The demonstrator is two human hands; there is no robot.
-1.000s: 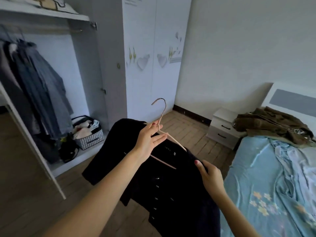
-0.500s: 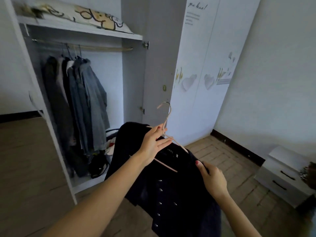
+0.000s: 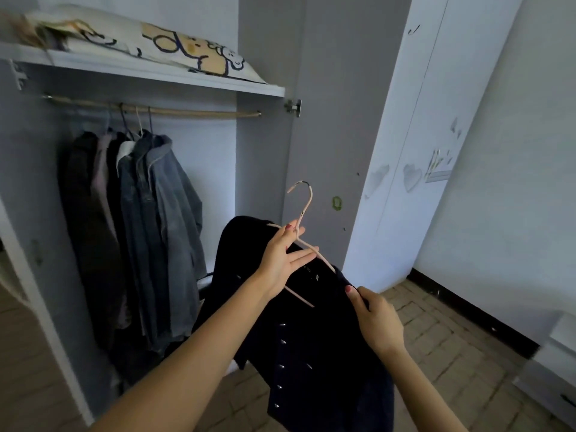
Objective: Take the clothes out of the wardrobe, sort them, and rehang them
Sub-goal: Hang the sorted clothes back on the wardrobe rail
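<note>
Open wardrobe (image 3: 265, 151), filling the left half of the frame: one rail (image 3: 187, 112) under a shelf (image 3: 149, 71), with a cartoon-printed pillow (image 3: 174, 46) lying on the shelf at upper left. Hung clothes (image 3: 140, 232), left of centre: several dark and blue denim garments bunched together on hangers toward the left end of the rail, the right stretch of rail bare. Dark garment (image 3: 299, 347), lower centre: black or navy, buttoned down the front, draped on a pale pink hanger (image 3: 307, 244) and held out in front of the wardrobe opening, well below the rail. Left hand (image 3: 280, 263), centre: thumb and forefinger pinching the hanger at its neck, the remaining fingers stretched out straight across the collar; hook pointing up and left. Right hand (image 3: 378, 319), lower right of centre: fingers curled, thumb on top, gripping the garment's shoulder at the hanger's right end. Closed wardrobe door (image 3: 414, 151), right of centre: white, with heart decals. Bedside cabinet (image 3: 558, 369), lower right corner: white, partly cut off. Floor (image 3: 442, 332): wood-pattern blocks.
</note>
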